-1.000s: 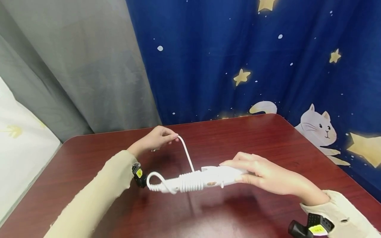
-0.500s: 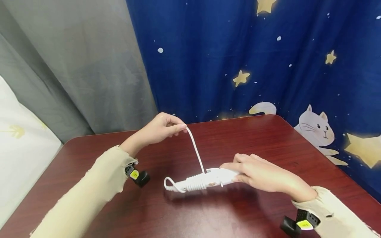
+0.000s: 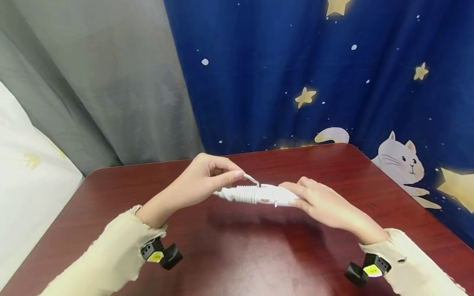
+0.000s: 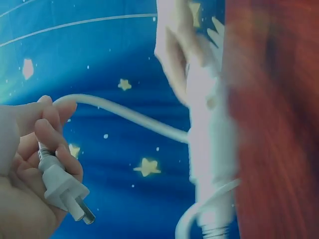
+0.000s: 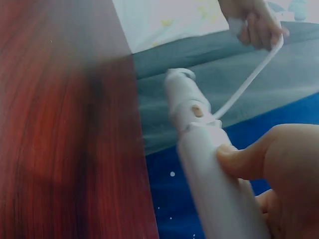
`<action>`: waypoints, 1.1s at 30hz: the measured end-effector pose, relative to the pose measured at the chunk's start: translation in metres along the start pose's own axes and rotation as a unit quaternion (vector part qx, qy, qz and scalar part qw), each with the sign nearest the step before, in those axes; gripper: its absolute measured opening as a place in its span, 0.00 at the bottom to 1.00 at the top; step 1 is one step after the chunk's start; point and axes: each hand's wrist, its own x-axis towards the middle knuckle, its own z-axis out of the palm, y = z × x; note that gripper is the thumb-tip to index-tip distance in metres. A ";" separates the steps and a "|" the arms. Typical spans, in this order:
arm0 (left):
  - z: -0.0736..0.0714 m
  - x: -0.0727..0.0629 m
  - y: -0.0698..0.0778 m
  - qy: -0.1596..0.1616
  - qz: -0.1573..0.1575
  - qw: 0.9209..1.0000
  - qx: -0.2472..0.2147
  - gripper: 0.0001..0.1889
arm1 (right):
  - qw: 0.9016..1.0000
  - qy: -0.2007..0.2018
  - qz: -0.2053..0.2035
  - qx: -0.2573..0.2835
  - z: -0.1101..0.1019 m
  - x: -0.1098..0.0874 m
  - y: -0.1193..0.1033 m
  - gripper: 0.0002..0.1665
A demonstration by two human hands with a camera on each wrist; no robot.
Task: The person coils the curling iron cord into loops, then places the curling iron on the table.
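A long white hair iron (image 3: 272, 194) is held level over the table, its cord (image 3: 246, 194) wound in several tight turns round the handle. My right hand (image 3: 324, 201) grips its right end, thumb (image 5: 237, 160) along the body in the right wrist view. Close over the wound part, my left hand (image 3: 201, 179) pinches the free length of cord between thumb and forefinger. In the left wrist view a two-pin plug (image 4: 65, 186) sticks out below the curled fingers of that hand. A loose cord loop (image 4: 187, 221) hangs at the handle's end.
The dark red wooden table (image 3: 237, 255) spreads beneath both hands. Behind it hang a grey curtain (image 3: 107, 82) and a blue curtain with stars (image 3: 255, 74). White cloth (image 3: 29, 176) lies along the left side. Black cameras (image 3: 159, 251) sit on both wrists.
My left hand rose with the cord, then came down and right to the hair iron, shortening the free cord between them. The right hand has lifted the hair iron slightly.
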 end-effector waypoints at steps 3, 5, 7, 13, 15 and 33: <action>0.006 -0.009 0.003 -0.001 -0.007 1.000 -0.011 0.05 | 0.999 0.035 0.018 0.005 0.001 0.004 0.004 0.24; 0.010 -0.014 0.003 -0.012 -0.006 1.000 -0.020 0.05 | 0.998 0.062 0.027 0.003 0.002 0.006 0.005 0.25; 0.012 -0.018 0.000 -0.035 0.005 0.999 -0.026 0.07 | 0.995 0.092 0.035 0.004 0.002 0.007 0.005 0.26; 0.013 -0.031 -0.016 -0.110 0.028 0.991 -0.075 0.13 | 0.982 0.180 0.048 0.023 -0.001 0.010 0.004 0.28; 0.014 -0.035 -0.023 -0.124 0.023 0.988 -0.094 0.14 | 0.979 0.194 0.050 0.039 -0.004 0.011 0.004 0.28; 0.032 -0.025 -0.105 -0.163 -0.054 0.974 -0.147 0.13 | 0.968 0.144 -0.015 0.204 -0.037 -0.007 -0.018 0.27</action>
